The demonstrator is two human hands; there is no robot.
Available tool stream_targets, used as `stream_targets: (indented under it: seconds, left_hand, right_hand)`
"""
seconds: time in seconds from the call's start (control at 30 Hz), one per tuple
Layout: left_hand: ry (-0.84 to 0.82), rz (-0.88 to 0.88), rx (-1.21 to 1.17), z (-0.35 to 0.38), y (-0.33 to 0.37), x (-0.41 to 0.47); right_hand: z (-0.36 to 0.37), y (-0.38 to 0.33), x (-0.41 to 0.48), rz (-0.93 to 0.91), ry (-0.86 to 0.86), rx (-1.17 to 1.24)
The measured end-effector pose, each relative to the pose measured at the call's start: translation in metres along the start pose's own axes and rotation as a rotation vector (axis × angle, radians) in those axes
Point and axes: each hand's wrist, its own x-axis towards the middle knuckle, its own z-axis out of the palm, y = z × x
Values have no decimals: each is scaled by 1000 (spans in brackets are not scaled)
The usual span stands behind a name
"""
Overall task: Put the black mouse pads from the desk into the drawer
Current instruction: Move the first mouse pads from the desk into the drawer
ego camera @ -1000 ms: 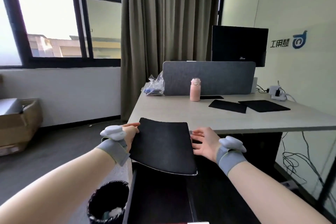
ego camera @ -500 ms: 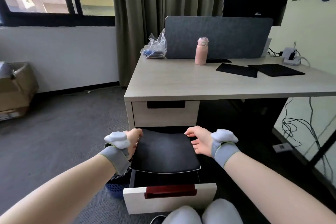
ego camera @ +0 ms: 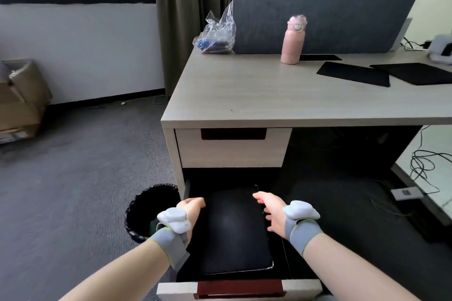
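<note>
A black mouse pad (ego camera: 234,232) lies inside the open lower drawer (ego camera: 239,287), under the desk. My left hand (ego camera: 192,208) grips the pad's left edge. My right hand (ego camera: 271,210) is at the pad's right edge with fingers spread, touching it. Two more black mouse pads lie on the desk (ego camera: 256,95) at the far right, one (ego camera: 354,76) beside the other (ego camera: 415,73). Both wrists wear grey bands with white trackers.
A pink bottle (ego camera: 292,40) and a clear plastic bag (ego camera: 216,34) stand on the desk before a grey divider (ego camera: 325,14). The upper drawer (ego camera: 232,146) is closed. A black bin (ego camera: 149,210) sits left of the drawer. Cardboard boxes (ego camera: 19,100) stand far left; cables (ego camera: 423,164) run at right.
The view tilted down. Both hands lowered the mouse pad from desk height into the open lower drawer, where it now lies flat. My right hand's fingers have spread.
</note>
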Motion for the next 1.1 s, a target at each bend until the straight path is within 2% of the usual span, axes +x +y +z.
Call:
stream_targets:
  seconds: [0.3, 0.73, 0.87, 1.03, 1.1]
  left_hand:
    - [-142, 52, -2, 4, 22, -24]
    - [-380, 330, 78, -12, 63, -201]
    - [-438, 410, 73, -8, 74, -226]
    - [-531, 405, 86, 25, 95, -229]
    - [-542, 393, 110, 63, 120, -208]
  right_hand:
    - [-7, -18, -21, -29, -123, 21]
    - [-50, -26, -198, -316, -259, 132]
    - [-63, -35, -227, -390, -261, 94]
    - [-87, -67, -218, -432, -230, 101]
    - [-104, -98, -186, -400, -210, 97]
